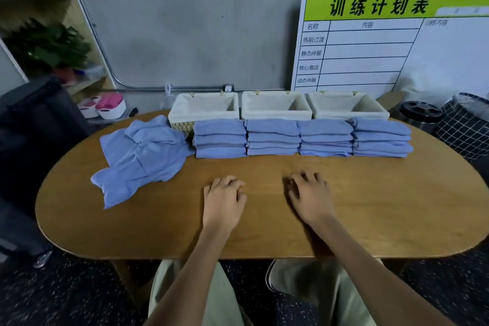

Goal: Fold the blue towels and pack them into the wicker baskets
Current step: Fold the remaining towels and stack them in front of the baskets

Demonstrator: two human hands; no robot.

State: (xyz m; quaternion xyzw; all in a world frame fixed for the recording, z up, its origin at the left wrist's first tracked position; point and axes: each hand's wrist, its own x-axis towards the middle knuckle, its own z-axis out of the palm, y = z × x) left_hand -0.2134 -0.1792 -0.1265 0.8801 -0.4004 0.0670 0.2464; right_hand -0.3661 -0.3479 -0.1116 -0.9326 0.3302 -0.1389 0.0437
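Head view, looking down on an oval wooden table point(264, 233). Left hand point(223, 200) and right hand point(311, 197) resting palm-down on bare wood near the middle, fingers loosely curled, gripping nothing, well apart from every towel.

Far along the table: three wicker baskets in a row, each with a pale cloth liner — left basket point(182, 114), middle basket point(276, 114), right basket point(349, 114). Nothing blue showing inside any of them.

Just in front of the baskets: four stacks of folded blue towels side by side — first stack point(221, 139), second stack point(272, 137), third stack point(326, 137), fourth stack point(381, 137), running left to right. Neat edges, several layers each; exact count hard to tell.

To the left: a rumpled heap of unfolded towels point(140, 159), spread loosely, its far edge touching the left basket and the first stack.

Beyond the table: a whiteboard chart point(383, 42) leaning on the wall at far right, shelving with a plant point(50, 47) at far left.

Judging by this: folding mostly done but not finished, packing not begun. Likely next move: reach left to the heap, pinch one towel free by an edge without dragging the rest, lay it flat on the open wood near the hands, then fold. Alternatively, lift a finished stack with both hands into the basket behind it, keeping the layers square.
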